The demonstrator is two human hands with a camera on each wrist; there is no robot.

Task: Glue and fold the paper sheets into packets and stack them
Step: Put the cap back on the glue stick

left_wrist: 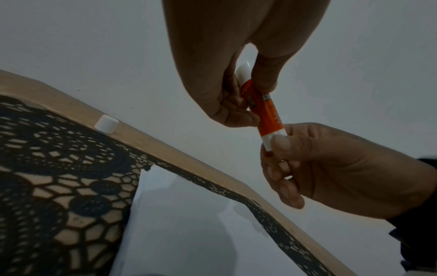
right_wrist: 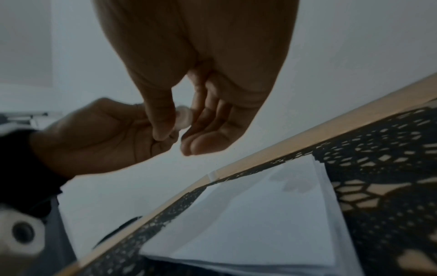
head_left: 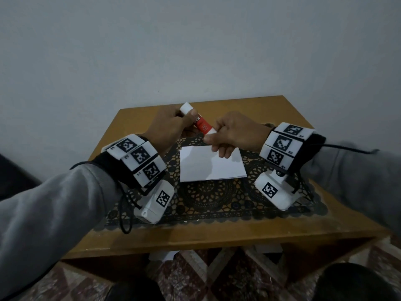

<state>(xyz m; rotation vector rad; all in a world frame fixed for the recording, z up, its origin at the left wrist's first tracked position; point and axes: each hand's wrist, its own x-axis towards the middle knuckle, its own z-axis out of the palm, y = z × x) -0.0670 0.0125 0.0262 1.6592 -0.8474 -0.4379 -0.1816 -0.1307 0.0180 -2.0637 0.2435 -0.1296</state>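
An orange-red glue stick (head_left: 201, 124) with white ends is held slanted in the air above the far side of the table. My left hand (head_left: 184, 118) grips its upper half, fingers and thumb curled round it (left_wrist: 243, 100). My right hand (head_left: 211, 137) pinches the lower white end (right_wrist: 183, 116) between thumb and fingers (left_wrist: 274, 147). Just below the hands, a stack of white paper sheets (head_left: 208, 168) lies flat on a black lace mat (head_left: 206, 198). In the right wrist view the paper stack (right_wrist: 248, 214) shows layered edges.
The small wooden table (head_left: 271, 109) stands against a plain wall. A white cap (left_wrist: 106, 124) lies on the bare wood near the far edge, left of the hands. Some white paper (head_left: 165, 255) shows on the shelf under the table.
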